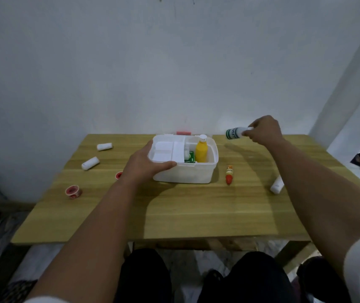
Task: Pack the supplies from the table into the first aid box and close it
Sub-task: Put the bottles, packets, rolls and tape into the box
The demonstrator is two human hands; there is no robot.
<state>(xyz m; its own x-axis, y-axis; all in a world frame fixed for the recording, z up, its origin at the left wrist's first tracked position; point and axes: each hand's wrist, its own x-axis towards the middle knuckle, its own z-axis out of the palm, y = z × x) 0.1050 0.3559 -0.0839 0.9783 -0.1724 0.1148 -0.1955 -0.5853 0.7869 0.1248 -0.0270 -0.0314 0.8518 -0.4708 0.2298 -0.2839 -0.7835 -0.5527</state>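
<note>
A: Table check. Where is the box?

B: White first aid box (185, 169) sits open near the middle of the wooden table (196, 211), toward the far edge. A white tray insert (168, 150) covers its left half. In the right half, a yellow bottle (201, 152) with a white cap stands upright; a green and white packet (189, 158) sits just beside it on the left.

A: Left hand?

B: Left hand (146, 167) grips the box's near-left corner. Thumb lies along the front rim, fingers wrap over the left edge. Firm hold, fingers curled round the rim.

A: Right hand?

B: Right hand (263, 131) is raised above the far right part of the table, to the right of the box. Fingers curled, pinching a white bottle with a green label (236, 132) by its cap end. Bottle lies roughly level, pointing left, clear of the table.

A: Loose supplies?

B: Left of the box: two white gauze rolls (104, 146) (90, 163), well apart from it. Nearer the front left, a roll of tape with a red core (73, 192); a second tape roll (119, 175) shows partly behind the left wrist. Right of the box: a small red and orange tube (229, 174), near it, lying lengthwise. Further right, a white roll (277, 185), partly hidden by the right forearm. A pink object (183, 132) sits behind the box at the wall; cannot tell what it is.
</note>
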